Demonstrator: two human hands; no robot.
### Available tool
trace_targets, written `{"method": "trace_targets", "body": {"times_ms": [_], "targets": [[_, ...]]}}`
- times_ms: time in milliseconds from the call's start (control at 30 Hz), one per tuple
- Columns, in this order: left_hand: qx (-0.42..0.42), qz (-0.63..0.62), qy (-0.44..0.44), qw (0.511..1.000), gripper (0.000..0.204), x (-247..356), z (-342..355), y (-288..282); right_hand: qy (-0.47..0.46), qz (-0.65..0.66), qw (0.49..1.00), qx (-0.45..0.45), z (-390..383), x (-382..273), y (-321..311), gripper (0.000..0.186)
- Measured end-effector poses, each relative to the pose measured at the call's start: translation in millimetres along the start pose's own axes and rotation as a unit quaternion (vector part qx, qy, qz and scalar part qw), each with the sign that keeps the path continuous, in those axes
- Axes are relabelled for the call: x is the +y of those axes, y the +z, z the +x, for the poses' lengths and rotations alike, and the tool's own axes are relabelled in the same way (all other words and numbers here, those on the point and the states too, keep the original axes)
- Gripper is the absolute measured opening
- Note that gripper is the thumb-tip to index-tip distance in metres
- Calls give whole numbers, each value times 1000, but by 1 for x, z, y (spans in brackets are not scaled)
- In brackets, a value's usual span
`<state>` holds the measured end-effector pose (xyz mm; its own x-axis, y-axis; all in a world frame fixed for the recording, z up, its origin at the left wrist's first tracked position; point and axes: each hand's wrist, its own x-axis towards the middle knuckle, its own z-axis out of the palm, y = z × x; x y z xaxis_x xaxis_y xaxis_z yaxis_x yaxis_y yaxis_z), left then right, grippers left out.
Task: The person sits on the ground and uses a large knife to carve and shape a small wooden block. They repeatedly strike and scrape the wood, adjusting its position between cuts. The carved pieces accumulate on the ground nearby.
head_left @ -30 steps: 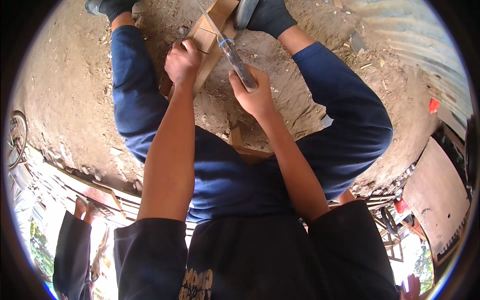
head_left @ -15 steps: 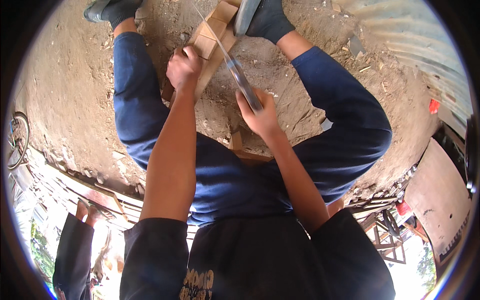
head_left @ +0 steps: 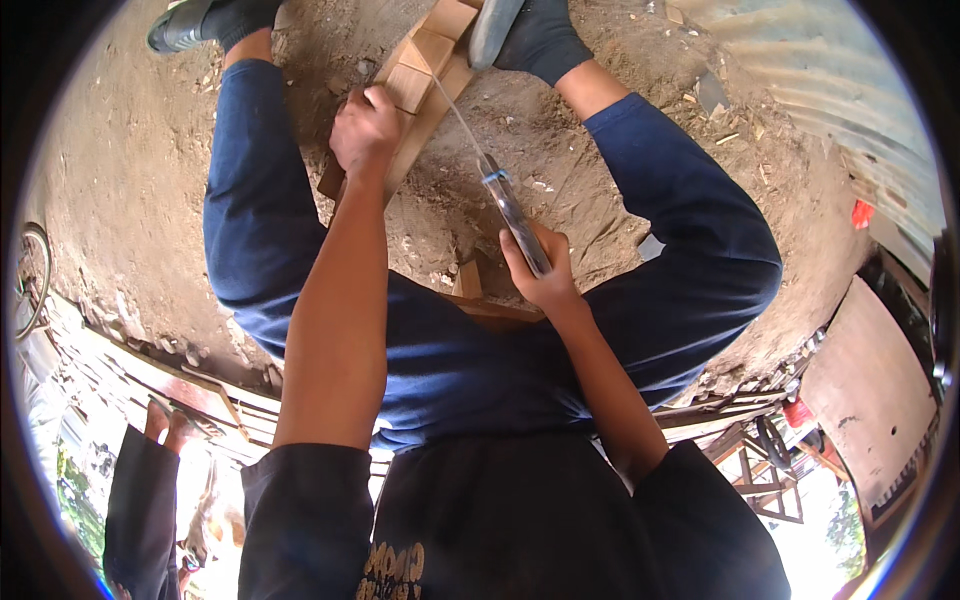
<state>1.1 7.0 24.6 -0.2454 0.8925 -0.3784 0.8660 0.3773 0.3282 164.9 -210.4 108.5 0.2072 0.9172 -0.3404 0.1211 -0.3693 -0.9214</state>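
My left hand (head_left: 362,128) is closed on a light wooden block (head_left: 410,88), one of several short pieces along a longer plank (head_left: 410,160). My right hand (head_left: 540,272) grips the dark, shiny handle (head_left: 508,205) of a saw, which has a blue band near its front. The saw's thin blade (head_left: 460,122) slants up to the left across to the wood, its tip at the blocks. My shoe (head_left: 490,30) sits beside the top end of the plank.
An offcut (head_left: 467,280) lies between my legs on dirt ground. Corrugated metal (head_left: 820,85), a red scrap (head_left: 861,214) and a pale board (head_left: 865,390) stand right. A bicycle wheel (head_left: 38,262) is far left. Another person's legs (head_left: 135,510) show lower left.
My right hand and the saw have moved down and to the right, toward my body, drawing the blade back across the wood. My left hand stays at the blocks.
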Motion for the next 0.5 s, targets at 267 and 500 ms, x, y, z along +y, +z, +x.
{"method": "trace_targets", "body": {"times_ms": [267,500], "targets": [[4,7,4,1000,59,-2,1,7,39,-30,999,13,68,-26,24,15],[26,-3,25,999,56,-4,0,5,-1,-2,999,38,1,-21,10,19]]}}
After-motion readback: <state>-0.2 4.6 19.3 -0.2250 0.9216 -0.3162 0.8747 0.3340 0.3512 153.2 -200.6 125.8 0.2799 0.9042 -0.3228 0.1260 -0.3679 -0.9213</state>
